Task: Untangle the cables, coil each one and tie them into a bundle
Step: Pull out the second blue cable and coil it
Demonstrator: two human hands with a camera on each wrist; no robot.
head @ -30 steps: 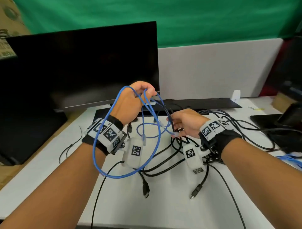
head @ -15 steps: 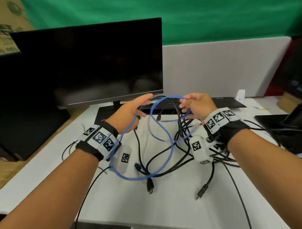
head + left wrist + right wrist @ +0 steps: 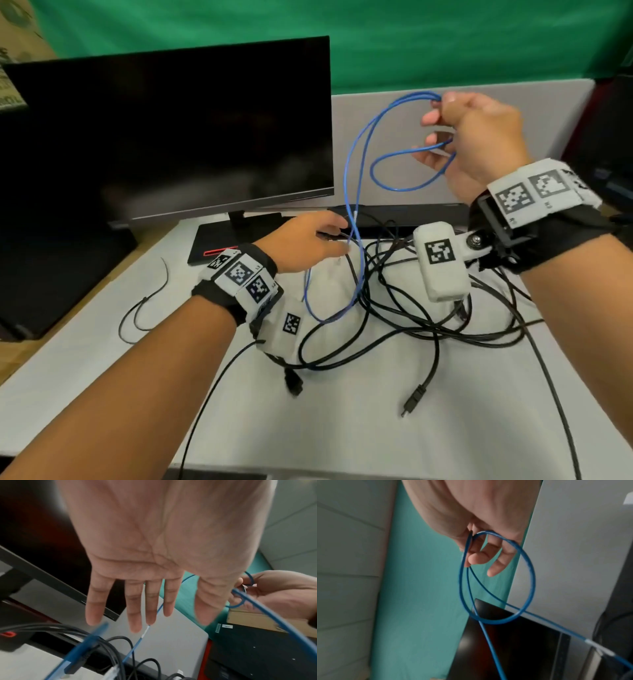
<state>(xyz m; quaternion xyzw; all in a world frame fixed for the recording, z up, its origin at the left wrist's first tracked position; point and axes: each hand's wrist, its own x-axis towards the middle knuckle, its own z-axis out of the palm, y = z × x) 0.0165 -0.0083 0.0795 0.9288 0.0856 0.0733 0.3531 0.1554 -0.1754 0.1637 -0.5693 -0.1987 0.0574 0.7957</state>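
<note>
My right hand point(image 3: 472, 137) is raised at the upper right and pinches the blue cable point(image 3: 349, 192) at the top of its loops. One small loop point(image 3: 530, 577) hangs under the fingers, and two strands run down to the table. Those strands end in the tangle of black cables point(image 3: 411, 325) on the white table point(image 3: 342, 438). My left hand point(image 3: 308, 240) hovers low over the tangle's far left side. Its fingers point(image 3: 133, 608) are straight and spread, and they hold nothing. The blue cable point(image 3: 267, 612) passes beside the left hand.
A dark monitor point(image 3: 171, 137) on its stand point(image 3: 219, 243) fills the left rear. A grey partition point(image 3: 394, 137) and a flat black device point(image 3: 411, 212) line the back. A thin black tie point(image 3: 144, 305) lies at the left. Loose black plugs point(image 3: 294, 383) point(image 3: 414, 399) lie near the front.
My right hand has risen up and to the right, drawing the blue cable out of the tangle. My left hand has come off the blue cable and dropped towards the black cables.
</note>
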